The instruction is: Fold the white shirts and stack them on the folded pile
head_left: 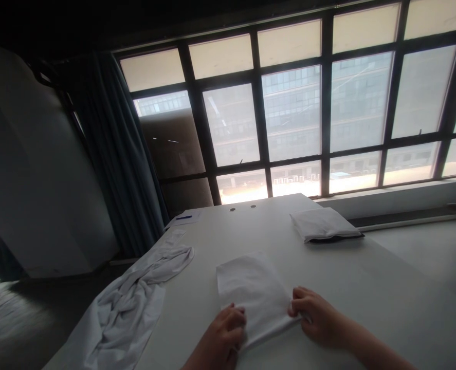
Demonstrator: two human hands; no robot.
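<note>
A folded white cloth point(254, 294) lies flat on the white table point(361, 288), right in front of me. My left hand point(225, 331) grips its near left edge, fingers curled over the fabric. My right hand point(314, 311) pinches the cloth's right corner between fingers and thumb. Both hands sit at the near side of the cloth, and the fabric under them is partly hidden. To the left of my left hand lies a crumpled white garment point(131, 303), not touching either hand.
A neat folded white garment point(323, 224) rests on a dark item at the table's far right. Paper with a blue pen point(183, 217) lies at the far left corner. Behind the table are a large paned window point(289, 113) and a dark curtain point(115, 149).
</note>
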